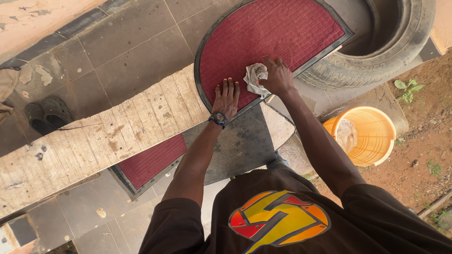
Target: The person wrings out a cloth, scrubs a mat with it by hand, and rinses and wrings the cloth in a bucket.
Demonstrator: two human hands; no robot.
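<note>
Here:
1. Left hand (226,98) — fingers spread flat, pinning mat (273,33) on plank (94,141).
2. Right hand (278,77) — fingers closed on rag (254,75) at the mat's edge; best kept bunched, pressed firmly.
3. Bucket (372,136) — nearby, right.

Single head-mounted view, looking steeply down over the wearer's chest; mat (268,37) and plank (94,141) lie close below.
</note>
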